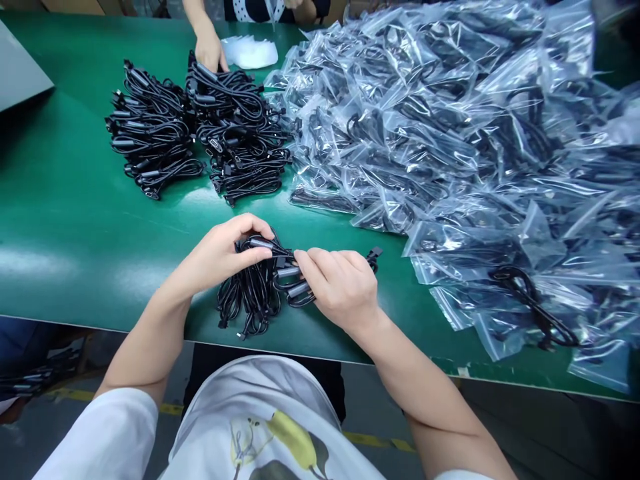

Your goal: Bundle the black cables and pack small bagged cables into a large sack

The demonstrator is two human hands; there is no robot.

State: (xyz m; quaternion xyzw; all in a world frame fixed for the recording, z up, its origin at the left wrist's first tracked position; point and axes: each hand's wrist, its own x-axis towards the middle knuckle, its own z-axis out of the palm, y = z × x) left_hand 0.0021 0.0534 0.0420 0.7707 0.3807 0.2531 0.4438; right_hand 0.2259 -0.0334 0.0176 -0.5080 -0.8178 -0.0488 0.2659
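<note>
A small bundle of black cables (pixel 255 293) lies near the front edge of the green table (pixel 65 220). My left hand (pixel 220 253) is closed over the bundle's top, fingers curled round several cables. My right hand (pixel 340 283) pinches cables with grey plug ends on the bundle's right side. One plug (pixel 374 253) sticks out past my right hand.
Two heaps of loose black cables (pixel 200 130) lie further back. A big pile of cables in clear plastic bags (pixel 465 153) fills the right side. Another person's hand (pixel 210 50) rests on the far heap, beside a stack of empty bags (pixel 253 52). One loose cable (pixel 535 307) lies on the bags.
</note>
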